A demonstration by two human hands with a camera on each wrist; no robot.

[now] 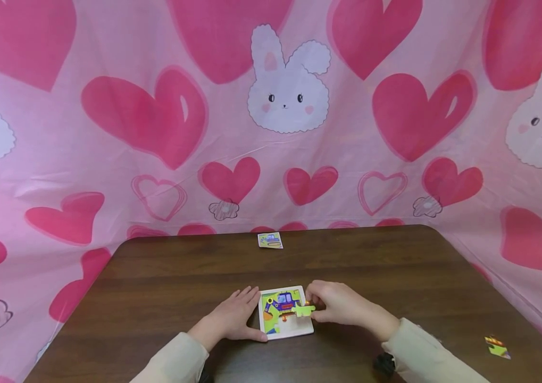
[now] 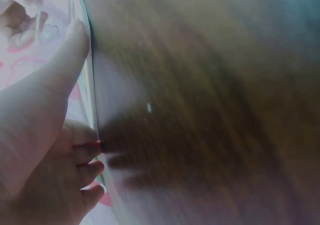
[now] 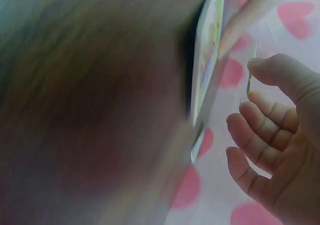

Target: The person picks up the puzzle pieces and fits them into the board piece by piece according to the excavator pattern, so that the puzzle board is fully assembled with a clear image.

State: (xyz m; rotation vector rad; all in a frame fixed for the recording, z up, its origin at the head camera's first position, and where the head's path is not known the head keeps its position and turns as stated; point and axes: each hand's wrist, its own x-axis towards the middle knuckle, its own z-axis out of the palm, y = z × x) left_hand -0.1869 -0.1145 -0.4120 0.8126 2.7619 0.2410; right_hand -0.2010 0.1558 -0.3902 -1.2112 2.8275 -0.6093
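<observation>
A white-rimmed puzzle tray (image 1: pixel 294 335) lies on the table, its picture of a blue digger partly filled in and its lower right part bare. My left hand (image 1: pixel 236 317) rests against the tray's left side, fingers extended, thumb at the near left corner. In the left wrist view the thumb and fingertips touch the tray's edge. Between thumb and index finger my right hand (image 1: pixel 340 304) pinches a yellow-green puzzle piece (image 1: pixel 303 310) over the tray's right side. The right wrist view shows this piece (image 3: pixel 252 70) edge-on, raised off the tray, the other fingers loosely curled.
A small card with a blue digger picture (image 1: pixel 270 240) lies near the far edge of the brown table (image 1: pixel 194 266). Another puzzle piece (image 1: pixel 497 347) lies at the right. Behind the table hangs a pink cloth (image 1: pixel 347 138) with hearts and rabbits.
</observation>
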